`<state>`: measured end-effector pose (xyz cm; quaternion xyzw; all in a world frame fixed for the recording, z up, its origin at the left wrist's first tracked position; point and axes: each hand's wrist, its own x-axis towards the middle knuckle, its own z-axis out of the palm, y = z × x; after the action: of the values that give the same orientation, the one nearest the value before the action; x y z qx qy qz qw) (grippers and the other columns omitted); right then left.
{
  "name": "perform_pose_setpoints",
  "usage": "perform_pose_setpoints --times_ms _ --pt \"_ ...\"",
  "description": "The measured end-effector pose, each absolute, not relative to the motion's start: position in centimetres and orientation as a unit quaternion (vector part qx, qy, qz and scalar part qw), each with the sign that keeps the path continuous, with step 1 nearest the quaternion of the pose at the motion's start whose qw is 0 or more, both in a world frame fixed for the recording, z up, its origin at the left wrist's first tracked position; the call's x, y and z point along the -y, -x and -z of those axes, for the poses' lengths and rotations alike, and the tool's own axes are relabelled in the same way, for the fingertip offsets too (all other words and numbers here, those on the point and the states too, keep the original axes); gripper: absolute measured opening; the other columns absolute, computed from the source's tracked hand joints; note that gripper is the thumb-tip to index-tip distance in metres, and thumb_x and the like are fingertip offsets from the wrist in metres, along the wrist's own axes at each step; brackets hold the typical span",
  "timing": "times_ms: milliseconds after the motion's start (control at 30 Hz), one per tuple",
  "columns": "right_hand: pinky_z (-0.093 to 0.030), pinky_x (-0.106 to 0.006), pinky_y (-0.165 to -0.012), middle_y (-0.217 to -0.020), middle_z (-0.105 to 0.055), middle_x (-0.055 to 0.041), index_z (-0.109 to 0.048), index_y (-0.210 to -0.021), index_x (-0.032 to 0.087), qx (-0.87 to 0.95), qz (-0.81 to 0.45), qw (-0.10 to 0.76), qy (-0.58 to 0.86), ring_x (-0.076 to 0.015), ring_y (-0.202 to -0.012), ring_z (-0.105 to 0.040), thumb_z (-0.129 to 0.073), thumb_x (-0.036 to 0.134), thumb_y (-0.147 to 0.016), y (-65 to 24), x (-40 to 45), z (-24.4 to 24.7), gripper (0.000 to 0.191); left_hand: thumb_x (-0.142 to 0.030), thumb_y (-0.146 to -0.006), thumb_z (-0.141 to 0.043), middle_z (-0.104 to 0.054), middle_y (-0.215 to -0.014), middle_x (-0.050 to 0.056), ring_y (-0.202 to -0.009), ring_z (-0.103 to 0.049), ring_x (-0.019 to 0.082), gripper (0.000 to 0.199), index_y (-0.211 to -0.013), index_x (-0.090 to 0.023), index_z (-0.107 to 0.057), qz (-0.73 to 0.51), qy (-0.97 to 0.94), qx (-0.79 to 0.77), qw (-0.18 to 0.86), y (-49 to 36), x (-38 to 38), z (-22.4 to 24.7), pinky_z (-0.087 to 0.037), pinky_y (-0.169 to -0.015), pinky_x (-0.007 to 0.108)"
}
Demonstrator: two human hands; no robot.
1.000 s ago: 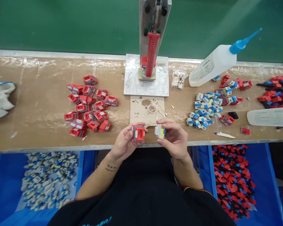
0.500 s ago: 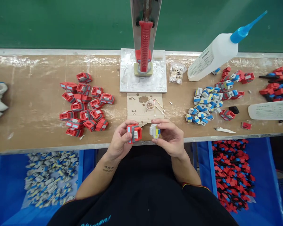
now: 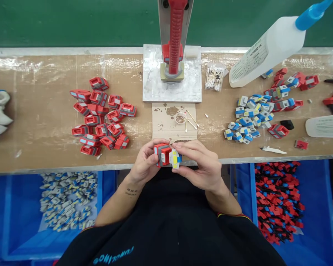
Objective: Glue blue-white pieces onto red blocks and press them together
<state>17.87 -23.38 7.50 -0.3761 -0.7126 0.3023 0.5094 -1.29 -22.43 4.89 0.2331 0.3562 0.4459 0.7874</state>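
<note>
Between thumb and fingers, my left hand [image 3: 144,162] grips a red and grey plastic block [image 3: 162,154] that has a hollow in its right end. My right hand [image 3: 201,164] pinches a smaller white, yellow and blue plastic piece [image 3: 174,159]. The white piece meets the hollow end of the red block; I cannot tell how far it sits inside. Both hands are just over the table's front edge, in front of a stained cardboard sheet [image 3: 166,135].
A press with a red handle [image 3: 176,40] stands on a metal plate [image 3: 172,94]. Red blocks [image 3: 97,109] lie left, white-blue pieces [image 3: 246,114] right. Cotton swabs [image 3: 192,118], a small cup [image 3: 180,118], a glue bottle [image 3: 266,51] and a knife [image 3: 273,150] are around. Blue bins [image 3: 316,207] stand below.
My right hand has brought the white piece left against the red block, turning it so more yellow shows. My left hand still holds the block. The whole view has shifted slightly.
</note>
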Motion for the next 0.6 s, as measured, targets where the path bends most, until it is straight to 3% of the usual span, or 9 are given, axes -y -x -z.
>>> perform_pose_setpoints --times_ms 267,600 --pt "-0.069 -0.04 -0.091 -0.119 -0.082 -0.0105 -0.063 -0.148 0.029 0.762 -0.268 0.449 0.383 -0.0256 -0.109 -0.08 -0.075 0.017 -0.095 -18.3 23.0 -7.8 0.055 -0.044 -0.063 -0.102 -0.077 -0.084 0.004 -0.07 -0.072 0.015 0.051 -0.097 -0.016 -0.076 -0.456 -0.288 -0.425 0.727 1.5 22.1 -6.0 -0.06 -0.065 0.022" --pt "-0.071 -0.037 -0.082 -0.113 -0.085 -0.0124 -0.063 -0.149 0.028 0.749 -0.257 0.501 0.348 -0.0259 -0.103 -0.083 -0.081 0.016 -0.09 -18.4 23.1 -6.9 0.062 -0.026 -0.069 -0.098 -0.077 -0.085 0.004 -0.073 -0.073 0.016 0.04 -0.099 -0.017 -0.072 -0.391 -0.412 -0.447 0.691 2.1 22.4 -8.7 -0.061 -0.069 0.024"
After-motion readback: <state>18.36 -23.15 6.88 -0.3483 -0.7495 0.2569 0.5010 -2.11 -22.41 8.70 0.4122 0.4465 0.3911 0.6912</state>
